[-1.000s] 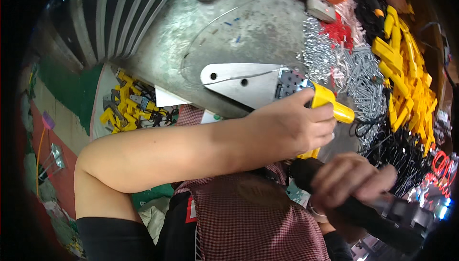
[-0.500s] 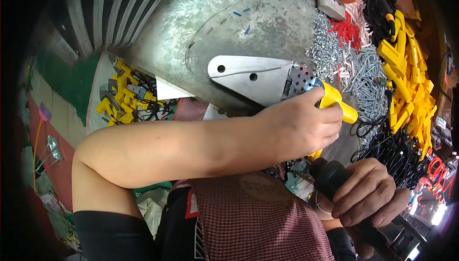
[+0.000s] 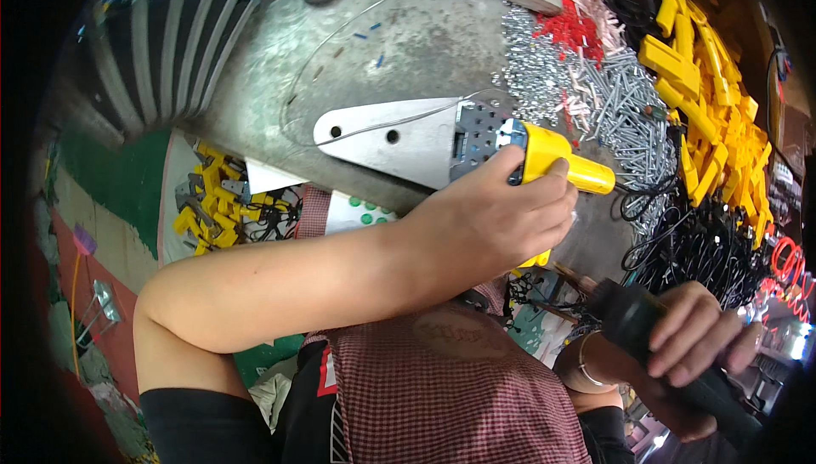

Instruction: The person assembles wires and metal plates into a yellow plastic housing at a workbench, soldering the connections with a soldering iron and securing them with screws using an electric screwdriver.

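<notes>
The left hand [image 3: 489,226] reaches across the body and wraps its fingers [image 3: 552,177] around a yellow plastic handle piece [image 3: 561,162], holding it down at the near edge of the grey metal desk [image 3: 399,48]. The yellow piece sits against the perforated end of a flat, tapered metal plate [image 3: 382,137] that lies along the desk's front edge, its narrow rounded tip with two holes pointing to the person's left. The right hand [image 3: 688,349] is lower, off the desk and near the lap, fingers closed around a black power tool [image 3: 646,328] whose body runs down toward the lower right. Just beyond the yellow piece, a wide pile of silver screws [image 3: 586,82] spreads over the right part of the desk, with a small cluster of red parts [image 3: 574,31] among them. Farther right lies a heap of yellow plastic pieces [image 3: 705,90], and a tangle of black cables [image 3: 697,243] hangs over the desk's right front edge. The middle and left of the desk surface is open metal, with a thin wire [image 3: 340,39] curving across it. Below the left edge sits a bin of yellow and grey parts [image 3: 217,205].
</notes>
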Demonstrator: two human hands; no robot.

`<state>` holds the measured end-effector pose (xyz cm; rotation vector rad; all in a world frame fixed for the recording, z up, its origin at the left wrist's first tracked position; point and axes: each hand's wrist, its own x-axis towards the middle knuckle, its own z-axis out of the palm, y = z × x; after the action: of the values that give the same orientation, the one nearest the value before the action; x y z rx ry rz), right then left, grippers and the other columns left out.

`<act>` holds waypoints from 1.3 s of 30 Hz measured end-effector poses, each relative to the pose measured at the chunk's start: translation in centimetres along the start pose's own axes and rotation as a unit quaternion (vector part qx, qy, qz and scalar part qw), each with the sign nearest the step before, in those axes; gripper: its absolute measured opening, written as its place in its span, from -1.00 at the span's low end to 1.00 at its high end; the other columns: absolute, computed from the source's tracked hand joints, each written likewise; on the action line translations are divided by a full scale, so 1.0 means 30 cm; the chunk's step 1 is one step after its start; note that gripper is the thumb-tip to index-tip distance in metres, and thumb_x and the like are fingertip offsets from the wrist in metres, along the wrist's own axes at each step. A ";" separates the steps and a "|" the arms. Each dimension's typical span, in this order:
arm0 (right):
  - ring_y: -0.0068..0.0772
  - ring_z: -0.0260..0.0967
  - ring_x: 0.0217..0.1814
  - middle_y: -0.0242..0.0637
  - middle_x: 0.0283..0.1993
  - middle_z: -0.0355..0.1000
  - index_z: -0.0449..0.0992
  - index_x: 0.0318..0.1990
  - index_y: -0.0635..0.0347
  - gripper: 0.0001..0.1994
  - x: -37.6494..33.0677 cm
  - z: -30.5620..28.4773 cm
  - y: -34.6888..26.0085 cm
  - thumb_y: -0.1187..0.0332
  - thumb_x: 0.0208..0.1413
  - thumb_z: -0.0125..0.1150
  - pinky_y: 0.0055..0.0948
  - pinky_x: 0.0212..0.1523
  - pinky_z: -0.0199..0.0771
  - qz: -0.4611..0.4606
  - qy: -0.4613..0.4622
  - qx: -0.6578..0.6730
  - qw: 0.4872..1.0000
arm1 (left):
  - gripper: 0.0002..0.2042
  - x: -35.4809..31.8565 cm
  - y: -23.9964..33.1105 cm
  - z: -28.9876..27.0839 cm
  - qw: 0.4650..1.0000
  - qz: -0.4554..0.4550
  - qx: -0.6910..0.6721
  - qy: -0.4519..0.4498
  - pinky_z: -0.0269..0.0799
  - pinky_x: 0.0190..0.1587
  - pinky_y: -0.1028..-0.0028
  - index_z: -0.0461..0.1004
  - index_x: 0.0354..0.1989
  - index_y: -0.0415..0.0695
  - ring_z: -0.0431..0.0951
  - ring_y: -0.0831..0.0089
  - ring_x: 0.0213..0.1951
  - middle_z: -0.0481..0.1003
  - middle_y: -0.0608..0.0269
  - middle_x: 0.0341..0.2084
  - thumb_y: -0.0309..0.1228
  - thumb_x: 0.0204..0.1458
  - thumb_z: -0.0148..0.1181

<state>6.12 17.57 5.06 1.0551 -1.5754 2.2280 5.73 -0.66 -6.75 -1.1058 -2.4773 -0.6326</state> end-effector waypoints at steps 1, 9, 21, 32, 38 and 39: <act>-0.21 0.47 -0.63 -0.13 -0.59 0.45 0.32 -0.23 0.26 -0.89 -0.004 -0.033 0.003 0.41 0.24 0.06 -0.39 -0.63 0.56 0.044 -0.044 -0.008 0.998 | -0.68 0.000 0.003 -0.004 1.000 0.004 -0.002 0.000 0.28 0.02 0.28 0.46 -0.01 -0.02 0.22 0.38 0.23 0.39 0.34 0.06 -0.30 0.03 0.07; -0.14 0.50 -0.50 -0.08 -0.44 0.49 0.25 -0.11 0.24 -0.83 -0.042 -0.081 0.045 0.32 0.31 -0.07 -0.14 -0.44 0.61 0.110 -0.106 0.040 0.987 | -0.73 0.008 0.028 0.031 1.000 -0.009 0.011 -0.007 0.22 -0.01 0.17 0.47 -0.09 0.04 0.17 0.37 0.27 0.39 0.41 0.04 -0.28 0.02 0.08; -0.35 0.53 -0.54 -0.24 -0.49 0.53 0.29 -0.16 0.23 -0.54 0.019 -0.104 0.083 0.27 -0.07 0.47 -0.48 -0.51 0.60 0.084 -0.217 0.043 0.972 | -0.87 0.014 0.064 0.064 0.997 -0.059 0.023 0.035 0.18 0.02 0.09 0.47 -0.28 0.13 0.22 0.39 0.24 0.43 0.50 -0.03 -0.25 0.03 0.02; -0.08 0.53 -0.47 -0.03 -0.46 0.50 0.35 -0.18 0.32 -0.87 0.018 -0.086 0.105 0.41 0.27 0.02 -0.19 -0.47 0.63 0.113 -0.224 0.090 0.964 | -0.86 0.008 0.054 0.080 0.996 -0.053 0.019 0.065 0.14 0.03 0.11 0.44 -0.32 0.11 0.24 0.38 0.21 0.44 0.48 -0.06 -0.22 -0.04 0.10; -0.38 0.47 -0.56 -0.26 -0.51 0.44 0.30 -0.15 0.23 -0.74 0.062 -0.228 -0.065 0.44 0.07 0.26 -0.46 -0.55 0.57 0.042 -0.143 0.156 0.976 | -0.75 -0.005 0.165 0.074 0.999 -0.021 0.024 0.030 0.15 0.03 0.09 0.46 -0.15 0.10 0.26 0.38 0.22 0.41 0.41 0.09 -0.16 0.00 0.11; -0.38 0.45 -0.54 -0.22 -0.47 0.43 0.30 -0.16 0.22 -0.84 0.040 -0.240 -0.086 0.48 0.16 0.14 -0.46 -0.56 0.54 0.010 -0.076 0.158 0.984 | -0.70 -0.006 0.173 0.069 0.999 -0.025 -0.004 0.025 0.14 0.03 0.08 0.46 -0.10 0.11 0.25 0.39 0.23 0.40 0.38 0.12 -0.14 -0.01 0.13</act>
<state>3.58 24.74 6.52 1.3265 -1.3161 2.5230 9.52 3.42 -7.26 -1.0201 -2.4686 -0.6763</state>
